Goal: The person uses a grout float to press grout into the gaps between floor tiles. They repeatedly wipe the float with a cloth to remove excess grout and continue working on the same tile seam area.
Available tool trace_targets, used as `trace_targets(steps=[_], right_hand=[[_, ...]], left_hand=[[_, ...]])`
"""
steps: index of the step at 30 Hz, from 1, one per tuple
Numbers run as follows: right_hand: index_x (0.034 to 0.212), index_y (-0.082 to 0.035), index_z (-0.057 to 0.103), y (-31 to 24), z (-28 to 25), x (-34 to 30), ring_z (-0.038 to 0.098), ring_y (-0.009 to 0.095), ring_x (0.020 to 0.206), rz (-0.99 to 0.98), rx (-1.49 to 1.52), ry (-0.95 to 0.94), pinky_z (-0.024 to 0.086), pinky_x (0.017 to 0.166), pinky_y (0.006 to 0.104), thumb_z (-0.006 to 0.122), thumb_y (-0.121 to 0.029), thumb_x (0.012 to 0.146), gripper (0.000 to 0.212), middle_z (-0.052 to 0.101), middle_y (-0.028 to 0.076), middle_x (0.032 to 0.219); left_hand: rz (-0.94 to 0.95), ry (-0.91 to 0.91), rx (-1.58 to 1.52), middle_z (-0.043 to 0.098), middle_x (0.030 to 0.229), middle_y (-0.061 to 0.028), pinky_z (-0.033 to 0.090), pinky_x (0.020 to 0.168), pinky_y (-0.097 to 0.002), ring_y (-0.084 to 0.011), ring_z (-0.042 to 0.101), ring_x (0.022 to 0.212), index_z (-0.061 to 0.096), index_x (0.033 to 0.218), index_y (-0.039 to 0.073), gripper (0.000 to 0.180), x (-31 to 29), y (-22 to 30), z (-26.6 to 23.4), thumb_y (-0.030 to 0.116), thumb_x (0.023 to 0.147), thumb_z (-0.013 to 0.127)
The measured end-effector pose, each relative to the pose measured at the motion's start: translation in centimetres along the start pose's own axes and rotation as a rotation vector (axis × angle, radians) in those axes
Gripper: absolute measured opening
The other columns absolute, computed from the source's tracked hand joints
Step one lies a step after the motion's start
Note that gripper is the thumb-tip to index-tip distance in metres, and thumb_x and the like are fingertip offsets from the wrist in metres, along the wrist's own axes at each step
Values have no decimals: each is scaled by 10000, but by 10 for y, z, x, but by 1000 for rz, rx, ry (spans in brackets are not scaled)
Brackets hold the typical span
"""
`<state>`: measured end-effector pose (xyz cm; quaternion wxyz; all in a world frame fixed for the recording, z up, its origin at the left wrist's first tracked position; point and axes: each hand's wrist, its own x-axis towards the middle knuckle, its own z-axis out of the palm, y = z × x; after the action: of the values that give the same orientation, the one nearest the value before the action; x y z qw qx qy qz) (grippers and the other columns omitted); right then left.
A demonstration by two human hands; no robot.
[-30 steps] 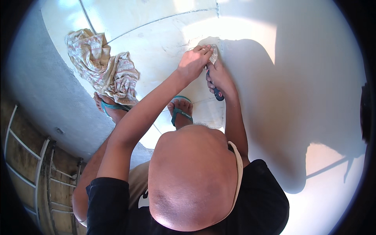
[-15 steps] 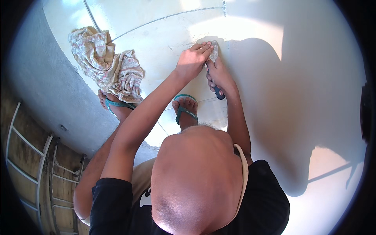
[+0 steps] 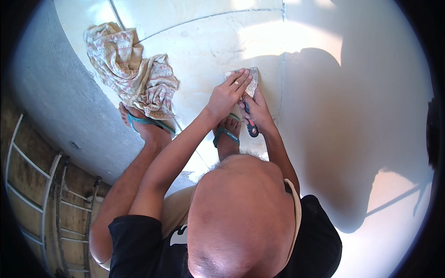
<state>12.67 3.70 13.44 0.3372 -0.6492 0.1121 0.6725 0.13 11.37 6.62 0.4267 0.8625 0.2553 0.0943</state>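
Under the left hand [image 3: 224, 98], scraper [image 3: 251, 87] blade-forward, long axis nearly fore-and-aft.

The metal scraper blade [image 3: 253, 83] looks smeared, the tiles [image 3: 194, 51] glossy.

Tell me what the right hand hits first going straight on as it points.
Likely the left hand, whose fingers lie over the scraper blade just ahead; depth there is unclear.

From here I see partly sunlit cream floor tiles [image 3: 199, 44], a pale wall [image 3: 320, 120], and gray concrete [image 3: 51, 92] along the tiles' left edge.
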Motion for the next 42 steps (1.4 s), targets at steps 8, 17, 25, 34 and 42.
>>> trace_targets(steps=[8,17,25,34,42], right_hand=[[1408,-182,373,-34,18,8,420,55,499,79,-50,64,384,416,244,415,-207,1150,263,502,-7,804],[1417,-204,266,-54,19,21,430,71,493,44,-114,80,399,413,263,426,-220,1152,310,495,8,792],[1471,-241,228,-73,19,29,417,74,490,58,-105,55,386,412,263,451,-226,1150,391,489,7,790],[1426,-148,239,-34,14,4,419,92,468,64,-140,168,377,390,278,450,-245,1149,362,487,20,741],[1461,-137,223,-62,-1,15,434,81,473,129,-140,118,405,402,277,441,-253,1151,397,492,14,747]], left_hand=[[-71,88,-70,734,1360,-71,628,983,-378,-257,685,1287,734,1336,91,573,23,-10,-6,1,770,745],[-89,175,-111,766,1292,-71,612,1032,-380,-252,712,1249,793,1213,82,472,44,-18,-6,-33,757,746],[-121,267,-69,745,1257,-109,620,972,-392,-280,701,1197,742,1202,33,425,56,-17,-19,-66,790,703],[-1272,253,-1287,664,993,-116,545,631,-291,-123,640,846,629,1236,-56,331,22,37,-29,242,1094,613],[-1264,334,-1163,574,578,-16,413,425,-313,-78,490,464,654,770,-30,474,58,31,13,321,1087,648]])
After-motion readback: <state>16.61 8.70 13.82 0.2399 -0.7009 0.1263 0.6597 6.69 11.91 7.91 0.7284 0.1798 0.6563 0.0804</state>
